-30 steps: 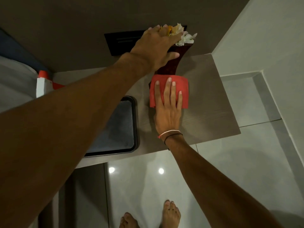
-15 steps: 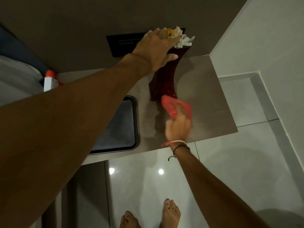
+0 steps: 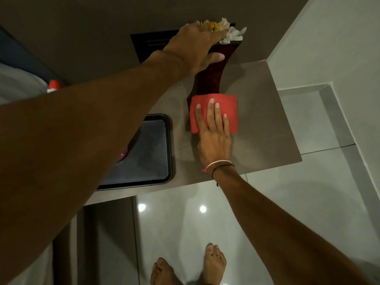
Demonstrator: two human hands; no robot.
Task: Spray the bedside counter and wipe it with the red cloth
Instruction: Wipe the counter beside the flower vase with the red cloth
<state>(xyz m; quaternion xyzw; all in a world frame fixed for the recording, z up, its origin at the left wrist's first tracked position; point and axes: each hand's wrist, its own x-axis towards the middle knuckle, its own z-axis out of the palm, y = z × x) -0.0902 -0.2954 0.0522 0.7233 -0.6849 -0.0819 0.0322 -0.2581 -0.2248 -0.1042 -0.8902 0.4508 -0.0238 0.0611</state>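
Observation:
The bedside counter [image 3: 265, 120] is a grey-brown wooden top seen from above. My right hand [image 3: 213, 138] lies flat, fingers spread, pressing the folded red cloth [image 3: 231, 112] onto the counter at the foot of a dark red vase [image 3: 209, 81]. My left hand [image 3: 197, 48] grips the top of that vase, which holds white and yellow flowers [image 3: 230, 31]. The spray bottle [image 3: 53, 86], white with a red top, shows at the far left behind my left arm, mostly hidden.
A black tray [image 3: 156, 149] sits on the counter left of the cloth, partly under my left arm. A dark wall panel [image 3: 150, 44] is behind the vase. Pale walls close the right side. Glossy floor tiles [image 3: 185, 227] and my bare feet are below.
Half a second ago my right hand had drawn the cloth back toward the counter's front edge, bunched up. Now it is pushed forward again, flat against the vase's foot. The left hand stays on the vase.

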